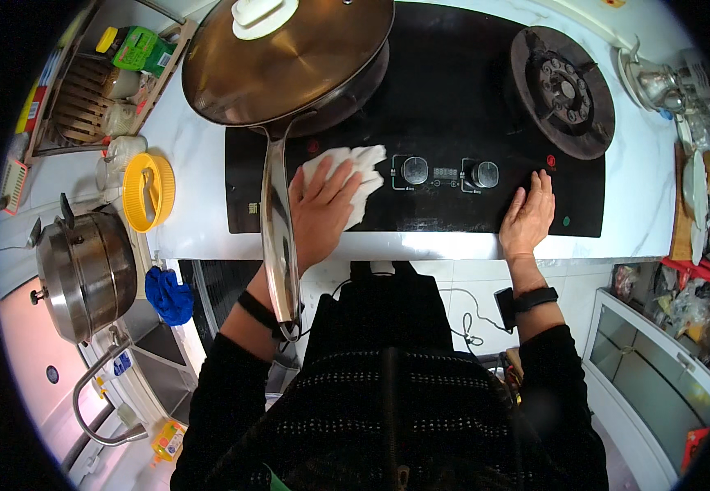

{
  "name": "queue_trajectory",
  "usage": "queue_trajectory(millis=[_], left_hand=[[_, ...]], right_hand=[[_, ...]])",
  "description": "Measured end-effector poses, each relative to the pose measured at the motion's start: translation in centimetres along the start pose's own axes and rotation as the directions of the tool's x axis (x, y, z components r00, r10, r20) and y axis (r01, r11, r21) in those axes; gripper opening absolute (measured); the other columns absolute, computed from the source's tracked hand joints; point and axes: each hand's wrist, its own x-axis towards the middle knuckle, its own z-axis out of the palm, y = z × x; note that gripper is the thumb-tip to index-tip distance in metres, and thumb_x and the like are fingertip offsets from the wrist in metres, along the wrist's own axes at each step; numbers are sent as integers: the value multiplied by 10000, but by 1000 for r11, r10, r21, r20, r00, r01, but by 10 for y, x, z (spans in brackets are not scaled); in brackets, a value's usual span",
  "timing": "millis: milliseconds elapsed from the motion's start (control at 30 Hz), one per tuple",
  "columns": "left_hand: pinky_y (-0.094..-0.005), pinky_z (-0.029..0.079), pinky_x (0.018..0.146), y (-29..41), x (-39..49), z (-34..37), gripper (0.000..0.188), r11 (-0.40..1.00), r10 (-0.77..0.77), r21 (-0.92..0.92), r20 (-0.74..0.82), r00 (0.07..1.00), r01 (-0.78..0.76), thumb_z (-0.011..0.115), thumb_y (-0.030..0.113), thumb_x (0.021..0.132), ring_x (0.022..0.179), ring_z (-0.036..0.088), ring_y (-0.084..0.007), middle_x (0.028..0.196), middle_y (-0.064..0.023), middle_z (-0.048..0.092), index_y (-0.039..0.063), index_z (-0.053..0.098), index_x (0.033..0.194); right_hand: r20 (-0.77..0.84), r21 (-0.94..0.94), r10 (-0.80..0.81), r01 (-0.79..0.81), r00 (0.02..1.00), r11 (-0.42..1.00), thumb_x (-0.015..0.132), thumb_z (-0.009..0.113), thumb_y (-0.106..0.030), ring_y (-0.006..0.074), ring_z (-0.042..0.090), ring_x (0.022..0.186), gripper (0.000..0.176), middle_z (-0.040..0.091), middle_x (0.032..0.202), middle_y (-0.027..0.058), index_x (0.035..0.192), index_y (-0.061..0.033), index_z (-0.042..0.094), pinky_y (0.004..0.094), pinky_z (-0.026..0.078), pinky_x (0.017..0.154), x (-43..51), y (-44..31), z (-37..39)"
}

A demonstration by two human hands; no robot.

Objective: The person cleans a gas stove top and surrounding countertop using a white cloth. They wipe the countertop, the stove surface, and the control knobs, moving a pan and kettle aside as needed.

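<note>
My left hand (324, 208) lies spread over a crumpled white wiping cloth or paper towel (367, 169), pressing it on the black glass gas cooktop (441, 92). Beside that wrist, the long steel handle (275, 233) of a wok passes over the cooktop's front edge. The wok's brown-tinted glass lid (306, 67), with a white knob, covers it on the left burner. Flat near the cooktop's front right lies my right hand (527, 212), with nothing in it, below the bare right burner (563, 92). Two round control knobs (415, 170) sit between my hands.
At the left stand a yellow plastic basket (148, 193), a steel steamer pot (88, 276) and a wooden rack (79, 98) with jars. A blue cloth (169, 296) hangs near the sink faucet (88, 393). Dishes and a steel kettle (652, 80) crowd the right side.
</note>
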Motion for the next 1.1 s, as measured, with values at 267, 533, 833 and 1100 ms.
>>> queue_trajectory(millis=[267,533,833,1100], left_hand=[[-519,109,1190,21,90,19,471,994,86,-58,-41,995,-88,516,147,968,1472,199,-245,1563,-35,312,215,474,1432],[-523,197,1158,-1,5,-5,514,994,-56,94,-49,997,61,503,68,905,1448,281,-272,1542,-79,352,144,499,1413],[-428,221,1176,8,94,16,546,961,274,-25,-63,960,-276,542,46,903,1451,280,-196,1552,-4,355,179,476,1428],[-386,458,1006,16,116,-14,361,749,-160,-663,-170,972,7,524,-2,893,1234,548,-245,1344,-99,572,115,648,1212]], right_hand=[[-45,5,-19,19,999,1000,969,482,-213,306,404,1356,402,475,1426,139,1328,-34,510,456,278,1134,-1,-3,2],[-43,10,-1,1,999,1000,960,498,-219,299,410,1356,417,475,1430,134,1334,-36,511,456,278,1135,-1,-3,1],[-41,-28,-22,21,999,999,945,512,-206,304,418,1350,412,486,1418,144,1317,-29,530,452,294,1128,-1,-3,2],[-60,-7,-13,13,998,1000,918,537,-200,301,427,1342,429,497,1405,149,1312,-29,536,458,302,1124,-2,-4,1]])
